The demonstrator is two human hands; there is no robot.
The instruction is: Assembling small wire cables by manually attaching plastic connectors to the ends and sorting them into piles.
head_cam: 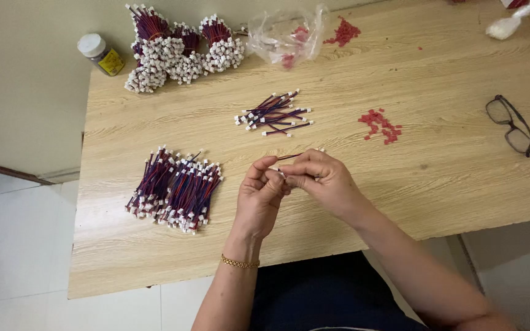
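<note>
Your left hand (261,195) and right hand (321,178) meet over the wooden table (437,184), fingertips pinched together on one short red-and-blue wire lead (291,157), which sticks up between them; to your left lies a large heap of finished leads (176,189); just beyond your hands sits a smaller loose pile of leads (274,114); small red connectors (380,126) lie scattered to your right, near the eyeglasses (513,125).

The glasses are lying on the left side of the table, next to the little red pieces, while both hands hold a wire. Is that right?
Not quite. The glasses lie on the right side of the table, as the head view shows. They are near the little red pieces, and the left hand and right hand do hold a wire.
</note>
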